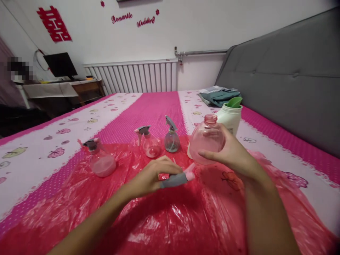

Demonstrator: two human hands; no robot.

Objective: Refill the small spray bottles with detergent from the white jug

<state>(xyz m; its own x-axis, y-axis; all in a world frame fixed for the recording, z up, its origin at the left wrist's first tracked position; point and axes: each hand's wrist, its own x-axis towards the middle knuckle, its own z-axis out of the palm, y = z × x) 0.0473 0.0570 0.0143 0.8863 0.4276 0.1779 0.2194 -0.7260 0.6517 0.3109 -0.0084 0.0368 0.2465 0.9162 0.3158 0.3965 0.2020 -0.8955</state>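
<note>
My left hand (pixel 162 173) grips a grey and pink spray trigger head (pixel 176 180), held sideways above red plastic sheeting. In my right hand (pixel 228 152) is an open pink see-through bottle (pixel 207 141), its threaded neck bare and pointing up. My fingers wrap round its right side. Left of it stand a clear spray bottle (pixel 172 141) with a grey head and a pink spray bottle (pixel 151 146). Farther left, another pink spray bottle (pixel 102 163) leans on the sheeting. Just behind the held bottle is a white wide-mouthed jug (pixel 231 118) with a green scoop (pixel 234 102) in its opening.
Red plastic sheeting (pixel 148 226) covers the near part of the pink patterned bed (pixel 159 102). Folded clothes (pixel 220 96) lie by the grey headboard (pixel 289 78). A radiator (pixel 132 78) runs along the wall, and a desk with a monitor (pixel 60 64) stands at the left.
</note>
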